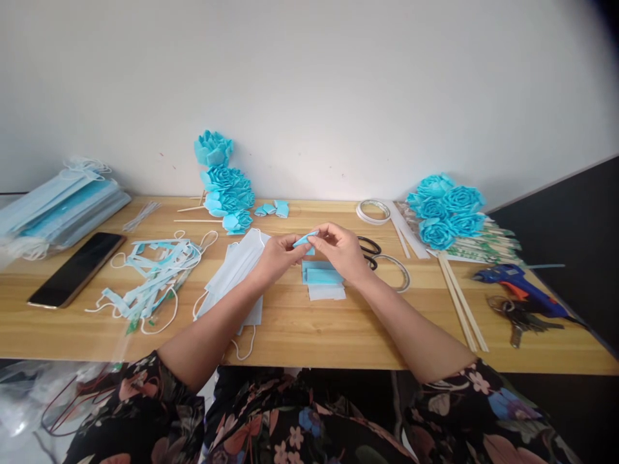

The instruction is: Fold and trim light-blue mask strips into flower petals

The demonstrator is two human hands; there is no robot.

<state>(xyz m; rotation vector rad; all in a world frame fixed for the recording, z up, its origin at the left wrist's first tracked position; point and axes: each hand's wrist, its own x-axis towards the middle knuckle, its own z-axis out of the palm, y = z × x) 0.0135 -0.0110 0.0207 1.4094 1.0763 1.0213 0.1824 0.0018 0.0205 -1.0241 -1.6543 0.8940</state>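
Between both hands is a small folded piece of blue mask fabric (304,240), held over the middle of the table. My left hand (279,252) pinches its left end, and my right hand (338,248) grips the right end with thumb and fingers. Just below them lie cut blue and white fabric pieces (325,276). Beside my left forearm, whole face masks (236,267) lie in a loose pile, partly hidden by the arm. Scissors with black handles (370,248) rest right of my right hand, partly covered by it.
Blue fabric roses on sticks (227,190) stand at the back, with more roses (447,209) at right. A blue glue gun (522,287), keys (517,319), wooden sticks (461,299) and tape rolls (373,211) lie rightward. Leftward are cut mask strips (155,274), a phone (77,269) and stacked masks (62,206).
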